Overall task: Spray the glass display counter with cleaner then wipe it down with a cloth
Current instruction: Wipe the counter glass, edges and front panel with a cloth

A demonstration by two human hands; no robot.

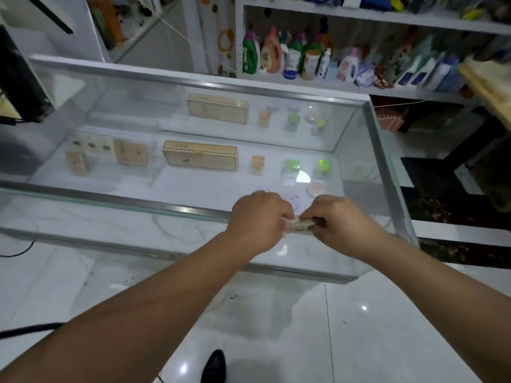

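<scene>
my left hand [257,219] and right hand [340,222] both pinch a small bunched cloth [297,224] over the near edge of the glass display counter [193,208]. no spray bottle shows, so wiping seems barely begun; most glass is left.

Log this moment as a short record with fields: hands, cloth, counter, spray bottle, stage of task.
left hand: closed on one end of the cloth
right hand: closed on the other end
cloth: small, bunched, held between both hands above the near right part of the counter
glass display counter: top bare; boxes and small coloured items inside
spray bottle: none in hand; none seen on the counter
stage: cloth being readied; whether spraying is done cannot be told
</scene>
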